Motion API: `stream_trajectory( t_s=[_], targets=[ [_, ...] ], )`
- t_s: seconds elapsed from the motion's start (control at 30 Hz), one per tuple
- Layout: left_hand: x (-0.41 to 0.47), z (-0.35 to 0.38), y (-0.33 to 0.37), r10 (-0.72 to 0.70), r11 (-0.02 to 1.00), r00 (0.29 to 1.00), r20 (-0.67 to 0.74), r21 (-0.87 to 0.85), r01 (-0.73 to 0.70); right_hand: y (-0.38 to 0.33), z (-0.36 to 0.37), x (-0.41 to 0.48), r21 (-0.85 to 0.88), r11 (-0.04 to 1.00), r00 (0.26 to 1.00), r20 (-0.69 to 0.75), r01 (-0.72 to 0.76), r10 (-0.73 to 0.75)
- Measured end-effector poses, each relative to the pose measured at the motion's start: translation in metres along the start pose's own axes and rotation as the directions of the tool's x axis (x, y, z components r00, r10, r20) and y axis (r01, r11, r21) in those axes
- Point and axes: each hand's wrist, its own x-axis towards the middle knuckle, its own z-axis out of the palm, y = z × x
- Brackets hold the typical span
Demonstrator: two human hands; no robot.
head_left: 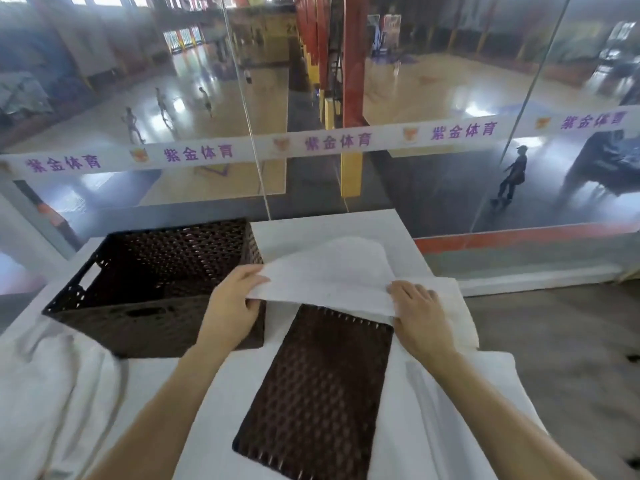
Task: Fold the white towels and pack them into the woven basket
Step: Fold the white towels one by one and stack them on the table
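Note:
A dark brown woven basket stands empty on the left of the white table. Its flat woven lid lies in front of me, right of the basket. A white towel is lifted over the lid's far end. My left hand pinches the towel's near left corner beside the basket's right wall. My right hand grips the towel's near right edge. Another white towel lies crumpled at the near left, and more white cloth lies under and to the right of my right arm.
The white table ends against a glass wall with a white banner strip. Beyond the glass lies a sports hall far below, with people on it. To the right of the table is a grey floor.

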Motion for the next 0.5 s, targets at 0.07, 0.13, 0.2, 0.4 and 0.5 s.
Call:
stream_trajectory(
  t_s=[0.07,0.13,0.2,0.4,0.5],
  targets=[
    [-0.057,0.031,-0.03,-0.084,0.996,0.976,0.199,-0.007,0.087,-0.004,0.025,-0.058,-0.017,1.0,0.992,0.125,0.017,-0.015],
    [-0.112,0.05,-0.055,-0.156,0.986,0.932,0.328,0.0,0.166,-0.011,0.037,-0.109,-0.026,1.0,0.973,0.23,0.008,-0.002],
    [-0.157,0.051,-0.062,-0.227,0.972,0.871,0.436,0.04,0.233,-0.019,0.037,-0.147,-0.012,1.0,0.867,0.498,0.024,-0.015],
    [-0.215,0.011,-0.047,-0.304,0.951,0.548,0.779,0.218,0.218,-0.032,0.018,-0.207,0.04,0.99,0.553,0.832,-0.136,0.042],
    [-0.213,-0.007,-0.035,-0.333,0.94,0.48,0.812,0.244,0.24,-0.031,0.005,-0.208,0.063,0.972,0.521,0.851,-0.228,0.067]
  ],
)
